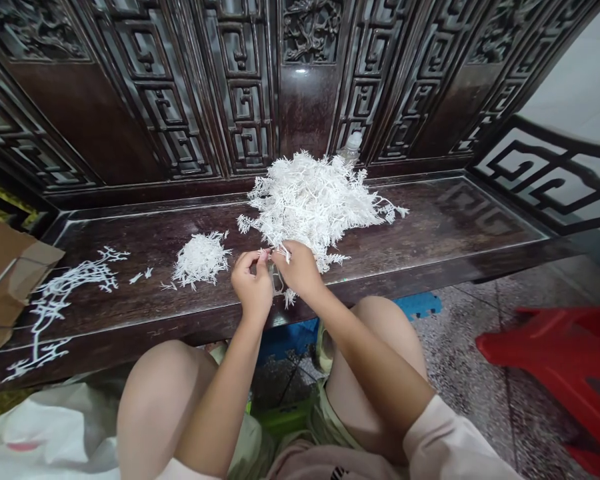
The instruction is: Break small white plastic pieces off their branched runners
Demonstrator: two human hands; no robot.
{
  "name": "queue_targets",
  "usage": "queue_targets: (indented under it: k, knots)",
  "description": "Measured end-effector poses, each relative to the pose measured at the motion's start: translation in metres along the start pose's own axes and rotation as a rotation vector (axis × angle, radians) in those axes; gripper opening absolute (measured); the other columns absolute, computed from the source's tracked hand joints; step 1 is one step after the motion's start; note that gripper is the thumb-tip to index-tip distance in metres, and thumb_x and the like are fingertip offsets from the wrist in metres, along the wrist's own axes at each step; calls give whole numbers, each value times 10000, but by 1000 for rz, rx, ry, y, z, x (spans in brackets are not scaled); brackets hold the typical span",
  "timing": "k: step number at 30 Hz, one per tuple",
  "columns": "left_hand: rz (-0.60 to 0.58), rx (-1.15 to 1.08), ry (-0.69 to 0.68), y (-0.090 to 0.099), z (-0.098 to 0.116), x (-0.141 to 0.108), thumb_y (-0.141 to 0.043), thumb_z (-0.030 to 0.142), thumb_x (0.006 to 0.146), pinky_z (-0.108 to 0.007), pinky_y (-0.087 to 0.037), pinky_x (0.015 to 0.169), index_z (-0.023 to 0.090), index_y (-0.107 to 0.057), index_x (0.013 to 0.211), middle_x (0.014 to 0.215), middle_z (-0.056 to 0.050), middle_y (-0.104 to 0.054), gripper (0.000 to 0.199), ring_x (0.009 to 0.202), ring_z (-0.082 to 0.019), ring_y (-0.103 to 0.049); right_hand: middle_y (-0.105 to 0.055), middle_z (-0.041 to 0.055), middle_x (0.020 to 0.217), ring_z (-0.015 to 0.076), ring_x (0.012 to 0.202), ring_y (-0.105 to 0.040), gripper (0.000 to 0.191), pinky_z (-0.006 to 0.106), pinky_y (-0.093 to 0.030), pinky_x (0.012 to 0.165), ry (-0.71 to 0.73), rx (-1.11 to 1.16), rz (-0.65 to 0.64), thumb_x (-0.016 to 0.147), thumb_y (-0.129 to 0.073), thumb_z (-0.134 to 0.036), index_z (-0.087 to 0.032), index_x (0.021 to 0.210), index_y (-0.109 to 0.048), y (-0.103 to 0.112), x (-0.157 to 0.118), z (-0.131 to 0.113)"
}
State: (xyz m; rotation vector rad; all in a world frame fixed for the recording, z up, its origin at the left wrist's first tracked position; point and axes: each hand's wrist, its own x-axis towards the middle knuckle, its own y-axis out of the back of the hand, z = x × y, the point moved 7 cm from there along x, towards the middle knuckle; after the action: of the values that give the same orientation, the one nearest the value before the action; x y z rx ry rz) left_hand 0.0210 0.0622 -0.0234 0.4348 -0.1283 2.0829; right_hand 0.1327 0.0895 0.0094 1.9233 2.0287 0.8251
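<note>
My left hand (253, 283) pinches a small white tip of a branched plastic piece between thumb and forefinger. Close beside it, my right hand (299, 267) holds the same white branched piece (278, 283), part of which hangs below my fingers. Both hands are in front of a large heap of white branched pieces (313, 200) on the dark wooden bench (440, 233). A smaller pile of short white bits (201, 259) lies left of my hands. Further left are bare white branching stems (73, 287), with a few loose bits between.
A clear bottle (351, 148) stands behind the heap, against the carved backrest (305, 100). A cardboard box (10, 280) is at the far left, a white bag (55, 427) below it. On the floor at right stands a red stool (555, 353).
</note>
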Motion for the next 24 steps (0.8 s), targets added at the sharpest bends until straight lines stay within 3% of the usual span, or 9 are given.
queue_targets:
  k: [3,7,12,24]
  knots:
    - [126,9,-6,6,1,-6,-459,270,786,-266,-419,718,150,-553,691,748,-37,-593,180,750,-136,-559,-381,-14,573,106,568,-360,239,240,-253,540,76,-85,71,695,-454,-202,-185,513,-299,-1,-3,-10]
    - [205,9,5,10,3,-9,-453,279,793,-259,-419,709,152,-545,699,749,-33,-585,183,740,-129,-552,-381,-12,596,105,572,-367,231,237,-253,538,100,-81,77,702,-448,-186,-185,529,-295,-4,-7,-16]
    - [254,73,-39,13,9,-12,-442,280,804,-262,-412,723,150,-565,743,763,-38,-583,189,757,-128,-548,-384,-15,577,104,562,-370,214,235,-253,535,57,-38,134,695,-448,-189,-183,530,-312,-4,-9,-13]
    - [299,83,-125,21,28,-17,-442,295,805,-282,-414,752,154,-564,763,779,-41,-573,191,794,-135,-543,-351,-27,496,93,504,-317,253,231,-244,492,-39,150,82,729,-424,-278,-184,513,-333,-2,-13,-7]
